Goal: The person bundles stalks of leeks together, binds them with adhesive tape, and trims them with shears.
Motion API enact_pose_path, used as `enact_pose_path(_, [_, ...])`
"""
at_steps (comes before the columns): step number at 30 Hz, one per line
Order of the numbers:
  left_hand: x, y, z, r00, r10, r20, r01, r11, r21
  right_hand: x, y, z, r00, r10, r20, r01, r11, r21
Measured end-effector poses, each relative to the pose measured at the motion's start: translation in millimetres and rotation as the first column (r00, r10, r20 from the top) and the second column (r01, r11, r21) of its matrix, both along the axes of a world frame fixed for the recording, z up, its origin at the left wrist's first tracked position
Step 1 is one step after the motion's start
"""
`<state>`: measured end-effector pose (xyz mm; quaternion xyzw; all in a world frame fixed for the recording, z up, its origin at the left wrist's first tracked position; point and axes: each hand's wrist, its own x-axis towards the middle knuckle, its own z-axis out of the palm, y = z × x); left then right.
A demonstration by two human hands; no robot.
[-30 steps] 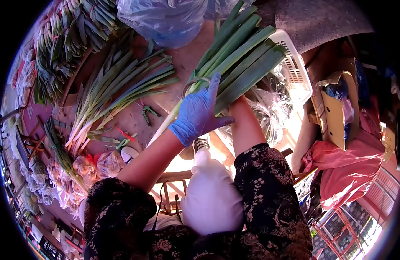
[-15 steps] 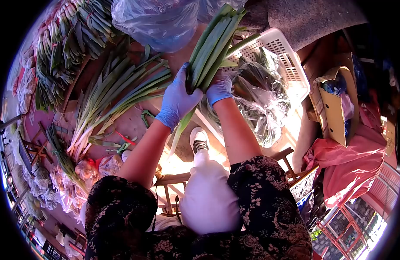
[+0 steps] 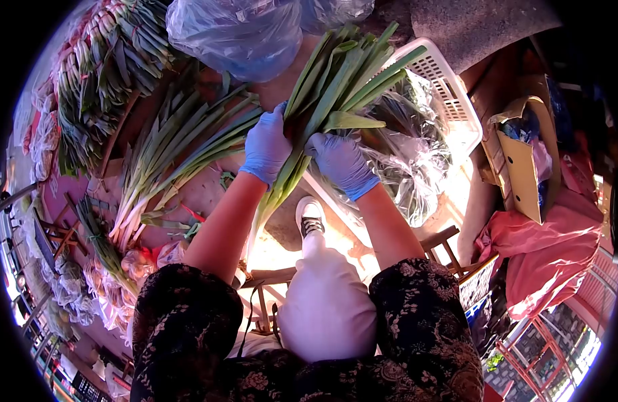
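Observation:
A bunch of leeks (image 3: 329, 84) slants upright in front of me, its green leaves fanned out at the top and its pale stalks hanging toward my shoe. My left hand (image 3: 267, 145), in a blue glove, is wrapped round the left side of the bunch. On the right side my right hand (image 3: 341, 161), gloved too, is closed with its fingertips at the leaves, beside a single leaf that sticks out to the right. The palms and the inner fingers are hidden by the gloves' backs and the leaves.
Loose leeks (image 3: 168, 147) lie on the ground at left, below tied bunches (image 3: 88, 80). A white basket (image 3: 464, 110) with plastic-wrapped greens stands at right, near a cardboard box (image 3: 520, 174). A large plastic bag (image 3: 238, 37) sits at the top, and a red cloth (image 3: 540, 251) hangs at right.
The bunch has turned more upright and its leaves have spread. My right hand has come from behind the bunch to its right side, while my left hand has moved up and left.

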<state>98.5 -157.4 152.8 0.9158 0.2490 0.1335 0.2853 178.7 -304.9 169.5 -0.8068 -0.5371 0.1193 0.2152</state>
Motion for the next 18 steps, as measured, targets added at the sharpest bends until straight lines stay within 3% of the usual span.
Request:
enact_pose_path(1, [1.4, -3.9, 1.4, 0.995, 0.014, -0.1, -0.018, 0.999, -0.038, 1.8, -0.1, -1.0, 0.995, -0.016, -0.096, 0.02, 0.999, 0.046])
enact_pose_path(3, [-0.4, 0.6, 4.7, 0.992, -0.077, -0.099, 0.061, 0.986, -0.153, 9.7, 2.2, -1.9, 0.959, -0.034, -0.28, 0.073, 0.989, 0.129])
enact_pose_path(4, [-0.4, 6.1, 8.3, 0.988, -0.123, -0.091, 0.102, 0.973, -0.207, 13.6, 3.1, -3.5, 0.959, -0.067, -0.276, 0.101, 0.989, 0.111])
enact_pose_path(5, [-4.0, 16.9, 13.5, 0.976, -0.214, -0.037, 0.174, 0.871, -0.459, 15.7, 3.7, -5.7, 0.956, -0.1, -0.275, 0.13, 0.987, 0.093])
enact_pose_path(8, [-18.5, 46.1, 4.1, 0.983, -0.148, 0.108, 0.173, 0.554, -0.814, 11.6, 7.8, -11.2, 0.948, -0.191, -0.254, 0.205, 0.978, 0.032])
enact_pose_path(9, [-17.7, 52.1, 8.8, 0.978, -0.167, 0.122, 0.2, 0.61, -0.767, 10.4, 10.2, -12.7, 0.945, -0.221, -0.24, 0.231, 0.973, 0.012])
enact_pose_path(13, [-13.7, 73.2, 42.2, 0.941, -0.324, -0.096, 0.256, 0.868, -0.426, 3.0, 11.3, -16.4, 0.953, -0.228, -0.2, 0.249, 0.965, 0.085])
enact_pose_path(16, [-10.6, 83.7, 62.2, 0.932, -0.339, -0.13, 0.275, 0.892, -0.359, 0.2, 8.9, -12.4, 0.955, -0.241, -0.174, 0.261, 0.961, 0.098])
enact_pose_path(18, [-18.1, 91.5, 68.3, 0.928, -0.358, -0.102, 0.288, 0.866, -0.409, -0.4, 6.0, -18.1, 0.95, -0.256, -0.18, 0.274, 0.958, 0.088])
